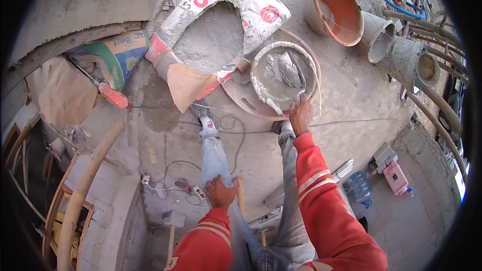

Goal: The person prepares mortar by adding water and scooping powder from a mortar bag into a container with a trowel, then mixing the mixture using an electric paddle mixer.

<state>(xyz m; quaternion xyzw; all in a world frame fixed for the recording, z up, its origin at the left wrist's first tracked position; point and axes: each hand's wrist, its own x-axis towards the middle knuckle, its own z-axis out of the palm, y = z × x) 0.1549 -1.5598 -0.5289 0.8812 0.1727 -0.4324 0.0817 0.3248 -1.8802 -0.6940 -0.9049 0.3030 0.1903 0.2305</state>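
Note:
My right hand grips the near rim of a mortar-crusted bucket. Wet grey mix lies inside, with a lumpy grey-coated thing sticking up that I cannot make out. Beneath the bucket is a wide, shallow round tub. My left hand rests on my left knee, fingers apart, holding nothing. Ahead of my left foot lies a torn-open mortar bag full of grey powder. A brown paper flap hangs off its near side.
Empty buckets lie tipped at the upper right. At left are a green-blue bag and a red-handled tool. A dark cable crosses the floor. A water jug and pink box are at lower right.

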